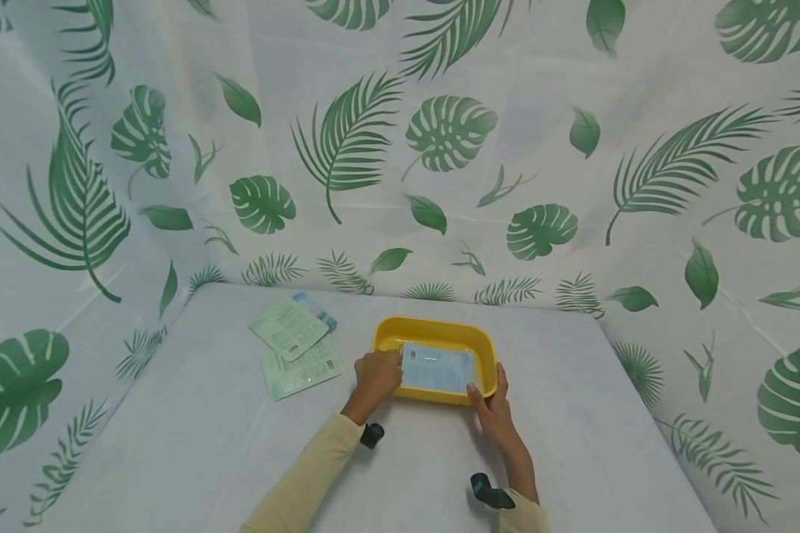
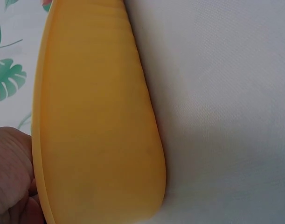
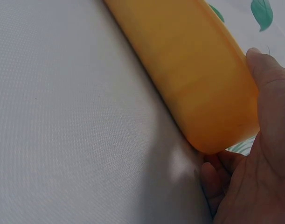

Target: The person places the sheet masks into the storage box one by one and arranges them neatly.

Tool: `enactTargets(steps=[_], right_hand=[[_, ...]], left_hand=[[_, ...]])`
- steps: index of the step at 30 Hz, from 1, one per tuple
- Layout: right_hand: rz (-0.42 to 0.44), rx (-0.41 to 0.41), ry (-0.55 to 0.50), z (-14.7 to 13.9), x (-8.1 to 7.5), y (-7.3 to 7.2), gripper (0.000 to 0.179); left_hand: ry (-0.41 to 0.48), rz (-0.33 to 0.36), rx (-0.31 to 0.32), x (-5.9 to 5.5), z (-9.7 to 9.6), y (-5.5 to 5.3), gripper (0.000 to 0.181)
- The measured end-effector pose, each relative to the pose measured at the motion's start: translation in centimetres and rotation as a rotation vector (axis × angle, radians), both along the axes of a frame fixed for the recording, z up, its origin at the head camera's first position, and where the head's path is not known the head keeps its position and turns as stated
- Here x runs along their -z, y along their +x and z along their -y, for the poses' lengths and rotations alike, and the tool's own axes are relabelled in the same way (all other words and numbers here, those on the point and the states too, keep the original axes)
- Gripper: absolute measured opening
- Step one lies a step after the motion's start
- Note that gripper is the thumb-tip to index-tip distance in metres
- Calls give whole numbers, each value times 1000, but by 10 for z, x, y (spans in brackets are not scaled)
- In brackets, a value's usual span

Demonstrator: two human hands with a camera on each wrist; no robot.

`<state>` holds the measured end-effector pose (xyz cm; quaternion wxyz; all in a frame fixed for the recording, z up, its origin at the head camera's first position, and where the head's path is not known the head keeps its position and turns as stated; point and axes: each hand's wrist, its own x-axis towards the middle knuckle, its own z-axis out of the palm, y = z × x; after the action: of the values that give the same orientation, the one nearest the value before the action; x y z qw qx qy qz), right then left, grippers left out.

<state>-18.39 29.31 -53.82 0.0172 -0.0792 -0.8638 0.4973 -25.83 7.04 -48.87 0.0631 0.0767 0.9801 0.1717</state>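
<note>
A yellow tray [image 1: 433, 397] with raised walls stands on the white table. Inside it lies a light-blue sachet [image 1: 438, 368] with printed text. My left hand [image 1: 378, 372] reaches over the tray's left front corner, its curled fingers at the sachet's left edge, which it seems to pinch; the fingertips are hidden. At the right front corner my right hand [image 1: 495, 411] grips the tray, thumb over the rim and fingers round the outer wall. The right wrist view shows that hand [image 3: 268, 135] against the tray's end, with some fingers low by its base.
Left of the tray, two pale green sachets [image 1: 292, 328] overlap, and a blue sachet [image 1: 316, 309] sticks out from behind them. A leaf-patterned white curtain [image 1: 373, 244] borders the table at the back and sides.
</note>
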Motion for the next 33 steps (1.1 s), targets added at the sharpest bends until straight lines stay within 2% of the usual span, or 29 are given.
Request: enactTargets(steps=[15, 25, 33], right_hand=[[20, -8, -17, -1, 1, -1, 86], [-5, -9, -20, 0, 0, -1, 86], [-10, -12, -29, -1, 2, -1, 85]], left_hand=[[43, -84, 30, 3, 3, 2, 13], [38, -78, 49, 2, 5, 2, 17], [76, -56, 60, 3, 5, 3, 15]])
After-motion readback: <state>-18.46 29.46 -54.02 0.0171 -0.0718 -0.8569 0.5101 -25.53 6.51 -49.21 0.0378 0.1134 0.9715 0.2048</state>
